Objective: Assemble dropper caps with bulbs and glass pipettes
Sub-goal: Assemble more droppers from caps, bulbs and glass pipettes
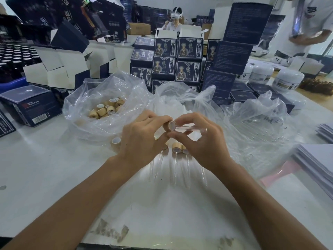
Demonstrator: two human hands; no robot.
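Fingers of the left hand curl round a short bamboo-coloured dropper cap, a cylinder with a matte wood-grain wall and a white lining ring at its open end, which faces right. Thumb and forefinger of the right hand pinch a clear glass pipette just beside that open end; the thin, smooth tube runs rightward over the right-hand fingers, its far tip near the knuckles. Whether the tube's near end is already inside the cap cannot be told.

Below both hands, on the white table, lie finished droppers: tan caps close under the fingertips, with glossy transparent tubes fanning toward the wrists. One loose cap lies just left of the left hand, touching the crinkled film of a clear plastic bag that holds a heap of bamboo caps up and left of the fingers. A second thin bag with whitish contents sits straight beyond the fingertips, and a third bag to the right holds slender glass tubes. Dark blue printed cartons are stacked behind the bags, and white round jars stand far right.
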